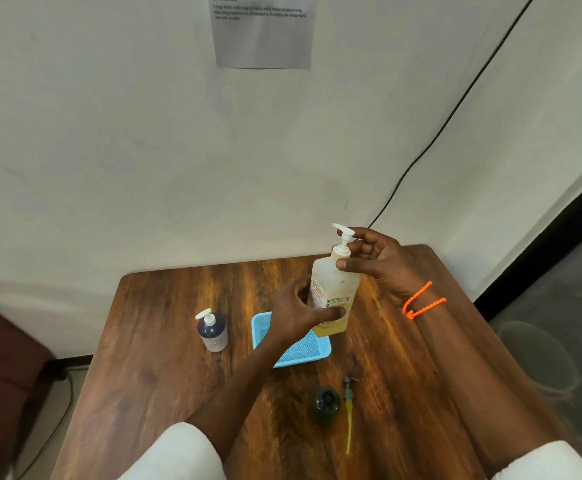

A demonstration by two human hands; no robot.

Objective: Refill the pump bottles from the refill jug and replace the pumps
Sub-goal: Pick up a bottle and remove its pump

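A tall clear refill bottle (336,289) with yellow liquid and a white pump (344,237) is held upright over the blue tray (291,351). My left hand (300,310) grips its lower body. My right hand (376,265) holds the white pump at the neck, with the thumb against the bottle's shoulder. A small dark blue pump bottle (212,329) with a white pump stands on the table to the left. Near me stands a dark open bottle (324,403), and beside it lies its loose pump (349,407) with a yellow tube.
The wooden table (165,341) stands against a white wall with a paper notice (263,29). A black cable (455,109) runs down the wall. A dark chair (2,375) is at the left.
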